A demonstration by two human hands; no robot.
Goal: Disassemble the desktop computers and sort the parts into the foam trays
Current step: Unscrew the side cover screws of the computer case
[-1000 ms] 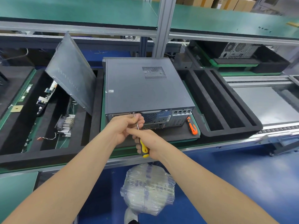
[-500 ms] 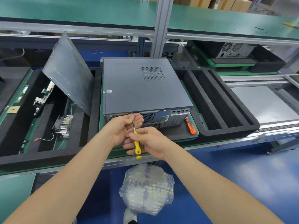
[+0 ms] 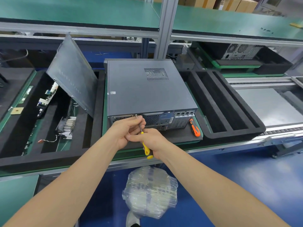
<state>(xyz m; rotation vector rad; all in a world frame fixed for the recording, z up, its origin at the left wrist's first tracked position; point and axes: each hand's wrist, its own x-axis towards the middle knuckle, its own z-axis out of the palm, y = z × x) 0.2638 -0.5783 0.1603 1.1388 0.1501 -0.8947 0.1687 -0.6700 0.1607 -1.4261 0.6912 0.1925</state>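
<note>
Left hand (image 3: pixel 126 131) fingers curl round the screwdriver (image 3: pixel 146 149) shaft; right hand (image 3: pixel 153 141) grips its handle. Beyond the fingers, a computer (image 3: pixel 147 92) lies on a green board (image 3: pixel 104 118); foam tray (image 3: pixel 209 90) to their right, blue floor (image 3: pixel 229 171) beneath.

Grey computer case (image 3: pixel 147 89); yellow-and-black screwdriver (image 3: pixel 146 149); orange-and-black screwdriver (image 3: pixel 195 128); black foam tray (image 3: pixel 229 104); green table (image 3: pixel 82 12); blue floor (image 3: pixel 246 177).

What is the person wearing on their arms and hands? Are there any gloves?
No gloves. The left hand and the right hand are bare, and no rings show on the fingers. The left arm and the right arm are bare too. No sleeve reaches into view, and no watch, band or marking shows on them.
</note>
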